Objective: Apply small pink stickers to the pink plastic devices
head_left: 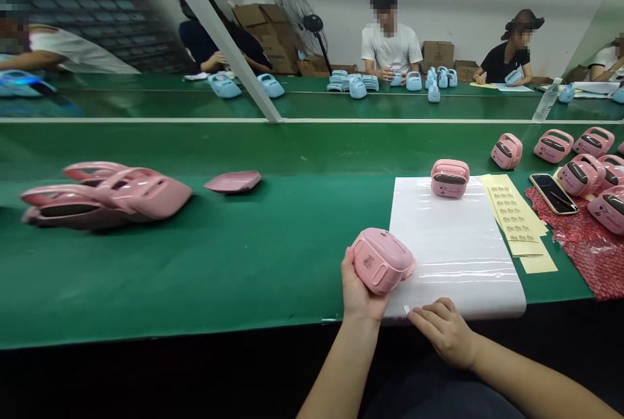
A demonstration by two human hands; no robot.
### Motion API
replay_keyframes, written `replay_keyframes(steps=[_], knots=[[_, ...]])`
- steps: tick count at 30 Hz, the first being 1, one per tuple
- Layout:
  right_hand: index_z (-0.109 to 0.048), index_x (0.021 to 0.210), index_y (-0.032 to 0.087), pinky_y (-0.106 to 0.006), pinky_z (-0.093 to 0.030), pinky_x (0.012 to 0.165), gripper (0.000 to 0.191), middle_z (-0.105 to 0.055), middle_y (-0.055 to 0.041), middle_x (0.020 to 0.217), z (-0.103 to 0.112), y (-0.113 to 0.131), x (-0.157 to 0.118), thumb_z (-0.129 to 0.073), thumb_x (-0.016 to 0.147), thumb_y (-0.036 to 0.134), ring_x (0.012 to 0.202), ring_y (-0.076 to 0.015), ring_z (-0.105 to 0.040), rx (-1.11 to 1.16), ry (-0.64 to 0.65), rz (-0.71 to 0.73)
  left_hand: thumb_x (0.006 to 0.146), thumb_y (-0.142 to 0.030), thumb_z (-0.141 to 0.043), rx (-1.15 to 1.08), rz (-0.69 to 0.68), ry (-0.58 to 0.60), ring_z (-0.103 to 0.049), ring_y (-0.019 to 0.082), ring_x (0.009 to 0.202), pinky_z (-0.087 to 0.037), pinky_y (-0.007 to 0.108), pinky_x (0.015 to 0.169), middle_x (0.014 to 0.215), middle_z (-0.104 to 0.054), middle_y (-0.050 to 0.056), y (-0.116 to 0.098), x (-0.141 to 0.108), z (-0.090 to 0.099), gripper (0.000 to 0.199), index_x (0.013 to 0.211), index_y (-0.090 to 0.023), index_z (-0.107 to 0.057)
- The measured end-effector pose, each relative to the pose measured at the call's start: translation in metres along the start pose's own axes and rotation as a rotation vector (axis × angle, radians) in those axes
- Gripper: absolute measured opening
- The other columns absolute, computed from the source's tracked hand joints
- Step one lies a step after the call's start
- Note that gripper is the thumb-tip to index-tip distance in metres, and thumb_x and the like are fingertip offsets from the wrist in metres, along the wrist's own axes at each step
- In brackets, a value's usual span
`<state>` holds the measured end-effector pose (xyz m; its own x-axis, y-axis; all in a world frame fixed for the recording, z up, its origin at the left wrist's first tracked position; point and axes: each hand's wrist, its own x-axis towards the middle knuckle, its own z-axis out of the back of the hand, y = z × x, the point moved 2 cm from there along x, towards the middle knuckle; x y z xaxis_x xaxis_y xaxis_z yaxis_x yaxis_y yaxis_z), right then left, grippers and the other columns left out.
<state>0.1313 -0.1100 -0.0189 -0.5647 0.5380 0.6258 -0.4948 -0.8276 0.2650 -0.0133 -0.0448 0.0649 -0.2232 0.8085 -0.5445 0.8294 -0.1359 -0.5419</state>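
Note:
My left hand is wrapped round a pink case with rounded corners and small dark print on its side. It holds the case above the left edge of a white sheet. My right hand is at the table's front edge, its fingers closed, with a small whitish piece at the fingertips. Another pink case with a handle and a dark window stands on the sheet's back part. Yellow sticker sheets lie along the sheet's right side.
Pink covers are piled at left on the green table, near a single pink piece. A phone, red bubble wrap and several pink cases are at right. Beyond the divider, people sit with blue parts; a bottle stands there.

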Motion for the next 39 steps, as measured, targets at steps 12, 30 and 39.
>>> replay_keyframes(steps=[12, 30, 39], knots=[[-0.047, 0.112, 0.025, -0.032, -0.047, 0.057, 0.028, -0.065, -0.0019, 0.07, 0.01, 0.011, 0.006, -0.042, 0.087, 0.014, 0.058, -0.0173, -0.055, 0.331, -0.245, -0.307, 0.085, -0.048, -0.037, -0.119, 0.065, 0.053, -0.064, 0.028, 0.074, -0.051, 0.044, 0.055, 0.089, -0.066, 0.01, 0.003, -0.001, 0.002, 0.043, 0.112, -0.022, -0.058], [-0.045, 0.095, 0.023, -0.03, -0.047, 0.078, 0.043, -0.061, 0.0104, 0.055, 0.044, 0.004, 0.097, -0.074, 0.064, 0.027, 0.068, -0.0148, -0.066, 1.158, -0.758, -1.016, 0.071, -0.053, -0.058, -0.416, 0.222, 0.834, -0.051, 0.025, 0.117, -0.041, 0.027, 0.093, 0.125, -0.055, 0.015, 0.049, 0.0, 0.012, 0.08, 0.135, -0.015, -0.029], [-0.042, 0.091, 0.023, -0.034, -0.047, 0.081, 0.034, -0.066, 0.0069, 0.058, 0.042, 0.003, 0.098, -0.068, 0.069, 0.028, 0.07, -0.017, -0.067, 1.084, -0.734, -0.975, 0.065, -0.055, -0.064, -0.473, 0.306, 0.758, -0.056, 0.023, 0.108, -0.04, 0.024, 0.094, 0.12, -0.056, 0.015, 0.05, -0.006, 0.006, 0.096, 0.139, -0.012, -0.02]])
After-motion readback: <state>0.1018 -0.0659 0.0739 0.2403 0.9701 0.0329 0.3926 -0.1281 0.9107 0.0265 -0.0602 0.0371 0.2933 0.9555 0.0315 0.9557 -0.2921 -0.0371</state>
